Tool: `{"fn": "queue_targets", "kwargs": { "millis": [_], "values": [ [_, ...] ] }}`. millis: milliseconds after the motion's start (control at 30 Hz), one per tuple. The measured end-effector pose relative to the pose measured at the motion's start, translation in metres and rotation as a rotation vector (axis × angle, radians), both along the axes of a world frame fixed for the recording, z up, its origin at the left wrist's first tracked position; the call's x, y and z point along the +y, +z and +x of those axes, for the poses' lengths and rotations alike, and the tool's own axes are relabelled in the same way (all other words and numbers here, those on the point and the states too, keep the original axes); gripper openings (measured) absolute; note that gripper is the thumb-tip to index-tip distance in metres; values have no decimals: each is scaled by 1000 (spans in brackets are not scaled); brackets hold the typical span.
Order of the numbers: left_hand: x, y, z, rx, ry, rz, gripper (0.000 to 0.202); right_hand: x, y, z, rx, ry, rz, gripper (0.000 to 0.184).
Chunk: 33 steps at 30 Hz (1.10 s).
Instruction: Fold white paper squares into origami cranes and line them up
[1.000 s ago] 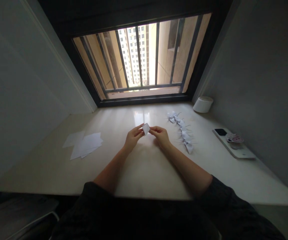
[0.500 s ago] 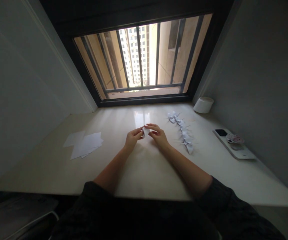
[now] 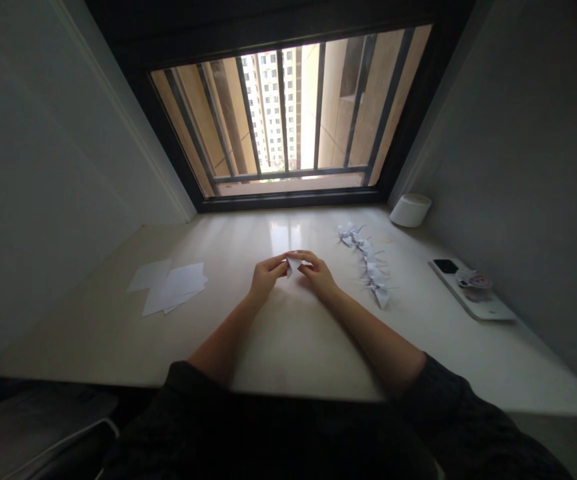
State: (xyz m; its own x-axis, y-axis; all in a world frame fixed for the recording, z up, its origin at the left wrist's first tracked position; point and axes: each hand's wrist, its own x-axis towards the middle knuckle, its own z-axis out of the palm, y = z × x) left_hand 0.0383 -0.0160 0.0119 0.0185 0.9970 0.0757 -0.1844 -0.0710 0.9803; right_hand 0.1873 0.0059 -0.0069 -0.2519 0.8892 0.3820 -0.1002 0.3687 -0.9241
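Observation:
A small folded piece of white paper (image 3: pixel 293 266) is held just above the pale sill between my two hands. My left hand (image 3: pixel 267 275) pinches its left side, fingertips near the top edge. From the other side my right hand (image 3: pixel 317 270) grips it, with the fingers over the top and the thumb lower down. The paper shows a pointed, roughly triangular outline; its finer folds are too small to make out. To the right lies a row of several folded paper cranes (image 3: pixel 371 263).
White paper sheets (image 3: pixel 175 287) lie overlapping on the left. At the right stand a white rounded container (image 3: pixel 411 210) and a phone (image 3: pixel 473 293) with a ring-like grip on its back. A barred window (image 3: pixel 288 120) rises behind the sill (image 3: pixel 288 347).
My fingers have shifted slightly on the folded paper, and its pointed side now faces down toward me. The right fingers have come closer to the left ones at the top.

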Motion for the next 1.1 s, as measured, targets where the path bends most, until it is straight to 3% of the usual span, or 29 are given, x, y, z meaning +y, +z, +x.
{"fn": "queue_targets", "kwargs": {
  "millis": [200,333,533,800,1100],
  "values": [
    [2,-3,-2,-28,9,-33,43,1,-2,-1,34,25,-21,30],
    [4,-6,-3,-36,-14,-67,43,1,-2,1,109,-80,-134,23],
    [5,-8,-3,4,-11,-64,47,4,-5,4,90,-123,-298,30],
    [0,1,-3,134,-47,123,49,2,-4,4,77,-84,-284,31],
    [2,1,-2,68,4,8,44,2,-1,1,168,-62,-274,37]
  ]
}}
